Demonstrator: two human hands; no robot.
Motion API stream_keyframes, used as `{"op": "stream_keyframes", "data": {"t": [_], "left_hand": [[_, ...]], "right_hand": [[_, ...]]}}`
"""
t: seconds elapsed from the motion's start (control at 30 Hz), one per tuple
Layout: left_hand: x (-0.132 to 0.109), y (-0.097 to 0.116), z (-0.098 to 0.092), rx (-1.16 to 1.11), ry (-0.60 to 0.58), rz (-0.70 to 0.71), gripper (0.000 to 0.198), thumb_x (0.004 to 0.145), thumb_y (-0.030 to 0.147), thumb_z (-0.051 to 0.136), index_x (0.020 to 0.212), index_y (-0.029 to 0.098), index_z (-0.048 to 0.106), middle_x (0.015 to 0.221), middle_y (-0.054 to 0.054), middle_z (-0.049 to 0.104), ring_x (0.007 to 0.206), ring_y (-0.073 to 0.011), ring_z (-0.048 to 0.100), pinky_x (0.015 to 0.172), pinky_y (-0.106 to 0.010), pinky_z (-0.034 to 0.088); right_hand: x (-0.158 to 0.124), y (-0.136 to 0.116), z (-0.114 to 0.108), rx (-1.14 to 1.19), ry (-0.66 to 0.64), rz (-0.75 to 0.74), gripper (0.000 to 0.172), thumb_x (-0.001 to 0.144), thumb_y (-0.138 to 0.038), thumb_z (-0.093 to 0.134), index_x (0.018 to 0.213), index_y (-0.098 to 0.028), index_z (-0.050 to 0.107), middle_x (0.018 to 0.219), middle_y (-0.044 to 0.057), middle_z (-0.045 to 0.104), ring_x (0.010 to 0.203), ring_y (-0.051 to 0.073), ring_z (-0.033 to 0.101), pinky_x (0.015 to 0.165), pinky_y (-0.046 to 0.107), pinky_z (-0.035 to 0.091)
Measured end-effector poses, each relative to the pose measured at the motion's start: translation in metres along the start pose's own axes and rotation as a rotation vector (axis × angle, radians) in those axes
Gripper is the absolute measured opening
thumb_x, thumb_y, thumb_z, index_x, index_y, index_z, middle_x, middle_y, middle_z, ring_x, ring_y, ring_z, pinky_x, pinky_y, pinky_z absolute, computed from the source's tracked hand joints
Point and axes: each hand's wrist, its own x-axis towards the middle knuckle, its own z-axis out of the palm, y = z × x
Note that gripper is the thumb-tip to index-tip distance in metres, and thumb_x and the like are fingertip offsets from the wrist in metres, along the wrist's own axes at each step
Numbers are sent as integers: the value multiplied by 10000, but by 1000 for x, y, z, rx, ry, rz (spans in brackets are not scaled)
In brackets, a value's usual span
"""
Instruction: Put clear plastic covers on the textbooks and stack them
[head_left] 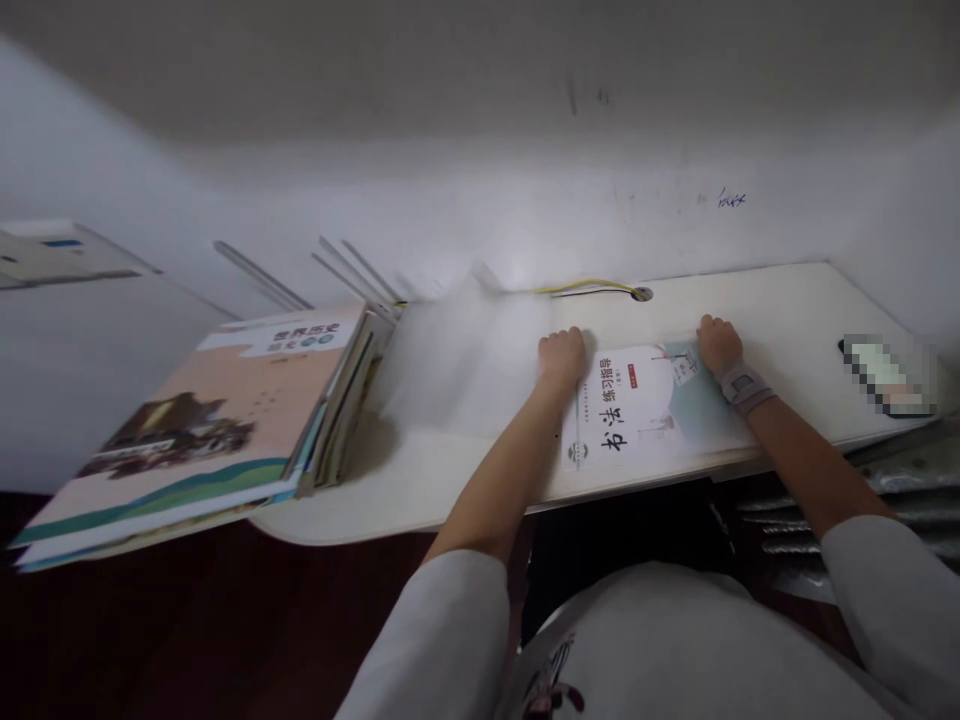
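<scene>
Left grip (561, 358), right grip (718, 343) atop workbook (637, 410)

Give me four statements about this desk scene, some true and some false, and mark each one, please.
1. The left hand and the right hand both rest at the far edge of a white calligraphy practice booklet lying flat on the white desk. True.
2. A grey fabric wrist band is on the left wrist. False: it is on the right wrist.
3. A thin yellow cable runs to a round hole near the back of the desk. True.
4. A stack of large peach-covered textbooks lies to the right of the right hand. False: it lies to the left of the left hand.
</scene>
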Motion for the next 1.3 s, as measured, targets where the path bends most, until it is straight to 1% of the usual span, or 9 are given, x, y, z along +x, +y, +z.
{"op": "stream_keyframes", "data": {"t": [0.17,0.3,0.4,0.53,0.7,0.83,0.97,1.17,1.3], "left_hand": [[-33,34,-4,-16,118,87,462,941,242,274,1371,122,393,1439,-197,396,1355,-328,306,1077,-496,233],[-68,68,9,-82,-50,201,678,924,537,243,1446,108,297,1531,-189,237,1406,-396,157,1093,-597,167],[-81,76,21,-87,-78,219,722,914,581,191,1455,112,289,1539,-193,209,1407,-415,133,1090,-627,127],[-82,73,25,-83,-36,225,675,925,544,205,1451,133,305,1537,-176,229,1408,-400,142,1091,-620,131],[-71,73,17,-109,37,210,495,945,396,251,1305,161,496,1386,-174,470,1294,-341,381,1059,-581,234],[-63,70,18,-103,-25,207,514,943,310,229,1415,168,374,1502,-133,333,1387,-311,256,1095,-562,189],[-62,60,23,-103,-47,225,571,949,424,190,1465,203,293,1547,-83,250,1424,-300,172,1125,-545,122],[-61,36,22,-111,-24,120,629,924,534,216,1466,226,296,1551,-82,237,1423,-325,163,1131,-512,131],[-60,26,22,-108,5,1,640,935,482,221,1455,118,303,1532,-154,259,1413,-338,191,1124,-501,167]], "right_hand": [[2,3,3,41,9,-25,283,920,-212,333,1032,-91,563,981,208,608,924,287,529,775,375,387],[1,4,3,66,11,-12,298,913,-211,326,1049,-100,567,984,199,609,914,286,530,780,382,393],[2,5,-3,79,-1,-5,307,908,-182,323,1058,-95,576,972,201,616,903,283,538,776,382,398],[-4,-11,-22,73,40,-35,357,915,-153,301,1138,-66,567,1140,251,576,1064,325,509,848,431,387],[-34,-64,-31,170,-2,-415,418,966,-316,294,1251,-130,537,1403,156,467,1309,300,362,1037,459,284],[-54,-86,-21,223,-107,-449,532,981,-412,194,1331,-128,476,1433,137,447,1327,282,367,1057,462,286],[-56,-71,-15,186,-117,-465,584,957,-504,236,1396,-161,411,1490,130,360,1367,310,307,1073,516,255],[-51,-18,-10,132,-129,-316,580,940,-499,310,1423,-188,387,1497,144,342,1366,335,305,1062,532,270],[-50,7,-7,109,-152,-209,602,939,-497,302,1437,-164,362,1506,152,320,1374,332,293,1073,493,274]]}}
